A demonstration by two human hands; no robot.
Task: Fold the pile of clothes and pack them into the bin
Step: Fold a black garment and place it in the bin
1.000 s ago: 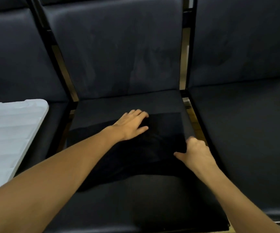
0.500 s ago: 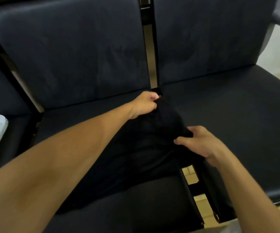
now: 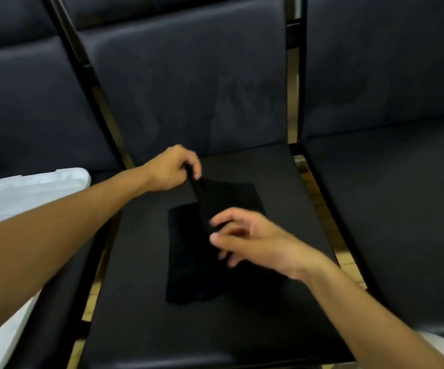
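Black garment (image 3: 189, 262) partly folded on middle chair seat (image 3: 141, 302), left hand (image 3: 171, 170) pinching its far corner, right hand (image 3: 253, 241) hovering above, fingers loosely apart, white bin (image 3: 29, 193) left of seat

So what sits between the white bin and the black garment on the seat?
In the head view, only the left forearm crosses above that stretch; beneath it lie bare seat cushion and the gap between chairs, from white bin to black garment.

Dim, soft lighting; the right hand (image 3: 253, 243) is motion-blurred, and wide-angle distortion bends the frame edges.
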